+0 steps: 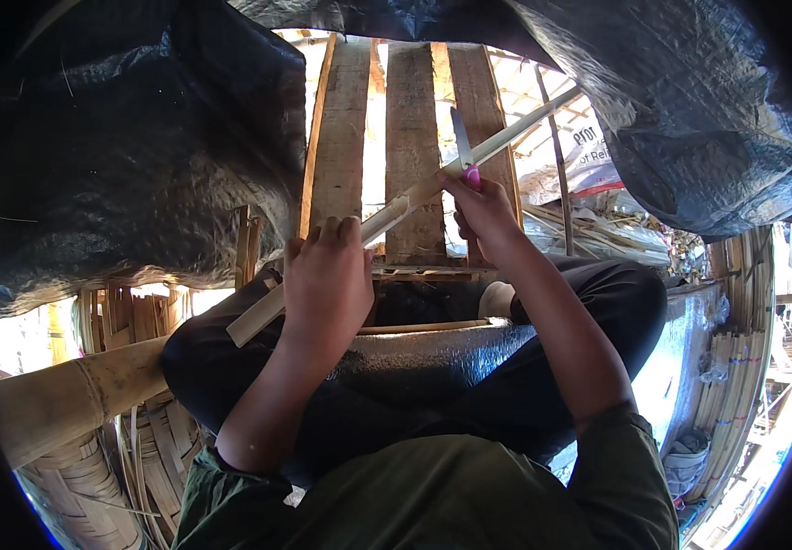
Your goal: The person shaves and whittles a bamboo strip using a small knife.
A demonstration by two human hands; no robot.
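A long, pale split-bamboo strip (524, 124) runs slantwise in front of me, from above my left knee up to the far right. My left hand (327, 284) is closed around its lower part, knuckles up. My right hand (488, 215) grips a knife by its pink handle, and the thumb side of that hand lies close against the strip. The knife blade (461, 137) points up and away, crossing the strip. The fingers under the handle are partly hidden.
Wooden planks (339, 137) with gaps between them stretch away ahead. Dark plastic sheeting (139, 137) hangs at the left, and grey sheeting (689, 119) at the right. A thick bamboo pole (84, 394) lies by my left knee. Bundled strips (735, 394) stand at the right.
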